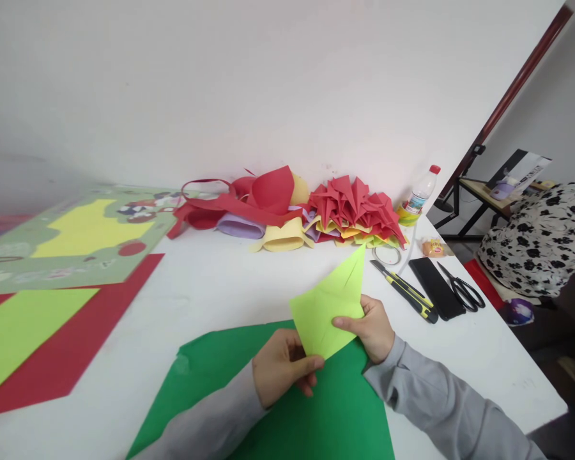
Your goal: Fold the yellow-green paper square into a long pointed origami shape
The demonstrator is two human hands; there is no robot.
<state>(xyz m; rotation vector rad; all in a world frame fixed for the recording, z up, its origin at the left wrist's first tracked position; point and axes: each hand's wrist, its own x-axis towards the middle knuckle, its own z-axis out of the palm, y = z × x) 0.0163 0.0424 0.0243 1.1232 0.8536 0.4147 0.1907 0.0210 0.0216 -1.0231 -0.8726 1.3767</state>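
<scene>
A folded piece of yellow-green paper point(323, 306), with a pointed top and visible creases, is held up between my two hands. My left hand point(285, 365) is closed on its lower left corner, the thumb in front and the fingers partly behind. On the right edge, my right hand point(371, 327) grips the paper with the thumb laid across its face; the other fingers are mostly hidden behind it. Beneath both hands lies a large green sheet point(268, 421) on the white table.
Red folded paper shapes point(352, 207) and curled paper scraps point(268, 198) lie along the wall. To the right are a utility knife point(405, 291), a black phone-like slab point(436, 289), scissors point(461, 289), tape point(386, 255) and a bottle point(418, 197). A green board point(100, 268) lies left. A seated person point(546, 236) is beyond the table.
</scene>
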